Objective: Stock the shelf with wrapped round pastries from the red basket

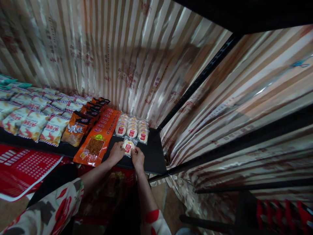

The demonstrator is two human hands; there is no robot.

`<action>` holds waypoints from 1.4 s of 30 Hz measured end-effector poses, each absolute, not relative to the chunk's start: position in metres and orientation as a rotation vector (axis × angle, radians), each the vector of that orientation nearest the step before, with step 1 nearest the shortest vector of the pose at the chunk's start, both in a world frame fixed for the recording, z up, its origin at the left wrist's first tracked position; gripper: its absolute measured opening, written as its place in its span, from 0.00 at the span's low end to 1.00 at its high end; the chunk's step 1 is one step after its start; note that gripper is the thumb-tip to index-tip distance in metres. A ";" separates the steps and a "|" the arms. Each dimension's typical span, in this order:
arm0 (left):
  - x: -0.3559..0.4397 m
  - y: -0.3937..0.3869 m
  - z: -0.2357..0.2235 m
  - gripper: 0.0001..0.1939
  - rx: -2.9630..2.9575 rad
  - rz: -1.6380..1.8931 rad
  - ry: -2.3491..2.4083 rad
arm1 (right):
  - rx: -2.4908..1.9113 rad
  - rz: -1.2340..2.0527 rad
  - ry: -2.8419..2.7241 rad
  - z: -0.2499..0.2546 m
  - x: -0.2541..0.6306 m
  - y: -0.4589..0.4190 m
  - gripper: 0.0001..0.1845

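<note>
Between my two hands is a round white rice cracker packet in clear wrap with a red label. My left hand pinches its left edge, and the fingers of my right hand close on its right edge. The packet is at the front of the black shelf; whether it rests on the surface I cannot tell. Just behind it, similar packets stand in three rows. Left of my left hand lies an orange bag with brown sticks showing through its window.
Farther left are dark orange snack bags and several rows of white snack bags. A red basket is below the shelf at left. Striped sheeting hangs behind, and a black post rises at the shelf's right corner.
</note>
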State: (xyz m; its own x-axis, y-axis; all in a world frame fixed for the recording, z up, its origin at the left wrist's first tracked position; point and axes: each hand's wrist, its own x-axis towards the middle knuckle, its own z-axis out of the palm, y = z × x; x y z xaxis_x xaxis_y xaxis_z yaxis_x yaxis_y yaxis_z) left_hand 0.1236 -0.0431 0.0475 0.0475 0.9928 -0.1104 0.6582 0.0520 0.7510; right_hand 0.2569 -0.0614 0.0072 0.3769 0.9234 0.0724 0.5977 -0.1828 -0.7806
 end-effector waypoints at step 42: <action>0.148 0.012 0.032 0.21 1.712 0.842 1.623 | -1.938 0.220 -1.239 0.003 0.254 -0.005 0.17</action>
State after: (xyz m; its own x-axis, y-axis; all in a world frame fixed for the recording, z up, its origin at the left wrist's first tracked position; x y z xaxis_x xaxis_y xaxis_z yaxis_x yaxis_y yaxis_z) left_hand 0.1476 0.0116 0.0319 0.0391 0.9988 0.0291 0.5990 -0.0467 0.7994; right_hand 0.2539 -0.0048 0.0028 0.5037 0.8230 0.2625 0.6827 -0.1931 -0.7047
